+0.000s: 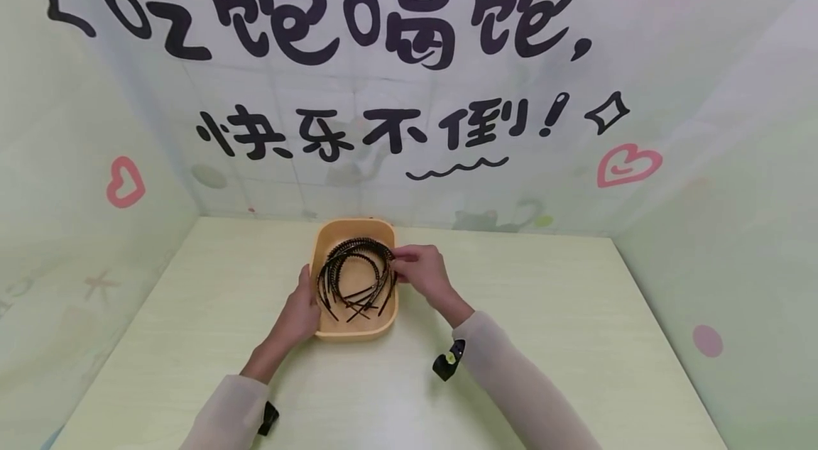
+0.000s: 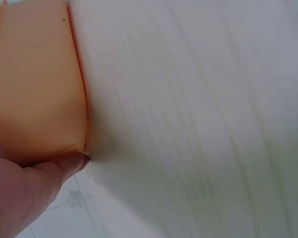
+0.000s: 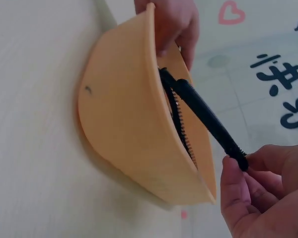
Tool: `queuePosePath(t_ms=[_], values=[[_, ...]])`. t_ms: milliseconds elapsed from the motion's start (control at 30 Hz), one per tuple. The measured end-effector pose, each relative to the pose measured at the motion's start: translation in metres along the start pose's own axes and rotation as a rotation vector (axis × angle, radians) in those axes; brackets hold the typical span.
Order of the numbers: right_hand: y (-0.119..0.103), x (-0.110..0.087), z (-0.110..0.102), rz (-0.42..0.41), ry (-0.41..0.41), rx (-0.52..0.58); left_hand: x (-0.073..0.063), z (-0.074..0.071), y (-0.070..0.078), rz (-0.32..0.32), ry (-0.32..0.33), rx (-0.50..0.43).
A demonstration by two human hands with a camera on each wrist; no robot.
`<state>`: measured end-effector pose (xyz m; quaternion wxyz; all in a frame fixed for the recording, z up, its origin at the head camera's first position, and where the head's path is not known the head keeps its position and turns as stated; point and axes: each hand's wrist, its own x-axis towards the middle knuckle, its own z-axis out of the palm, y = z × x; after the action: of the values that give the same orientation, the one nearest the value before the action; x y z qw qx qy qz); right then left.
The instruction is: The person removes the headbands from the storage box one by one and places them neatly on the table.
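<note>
An orange plastic bin (image 1: 354, 334) sits on the table, holding several black toothed headbands (image 1: 358, 244) piled in loose, overlapping loops. My left hand (image 1: 300, 308) grips the bin's left wall; in the left wrist view its fingers (image 2: 64, 166) lie against the lower edge, and the right wrist view shows part of this hand reaching over the rim. At the bin's right rim, my right hand (image 1: 422, 269) pinches a black headband (image 3: 208, 116) between thumb and fingers. That headband rises above the rim, while its other part is hidden inside the bin.
The pale wood-grain table (image 1: 524, 336) stretches out around the bin. Behind stands a back wall (image 1: 358, 187) printed with black lettering, close to the bin's far side. Printed side walls (image 1: 735, 237) enclose the table at left and right.
</note>
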<state>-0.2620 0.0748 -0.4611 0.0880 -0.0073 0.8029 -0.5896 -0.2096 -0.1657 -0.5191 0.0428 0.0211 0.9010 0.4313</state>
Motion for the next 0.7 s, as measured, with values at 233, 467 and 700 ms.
queuePosePath(t_ms=[233,467,700], values=[[0.003,0.004,-0.027,0.056,0.032,0.133,0.000,0.001,0.000,0.003,-0.004,-0.002],[0.010,0.007,-0.046,0.067,0.066,0.165,-0.001,0.001,0.001,0.003,-0.001,-0.014],[0.021,0.009,-0.061,0.097,0.097,0.195,-0.003,0.002,0.001,-0.016,0.002,-0.017]])
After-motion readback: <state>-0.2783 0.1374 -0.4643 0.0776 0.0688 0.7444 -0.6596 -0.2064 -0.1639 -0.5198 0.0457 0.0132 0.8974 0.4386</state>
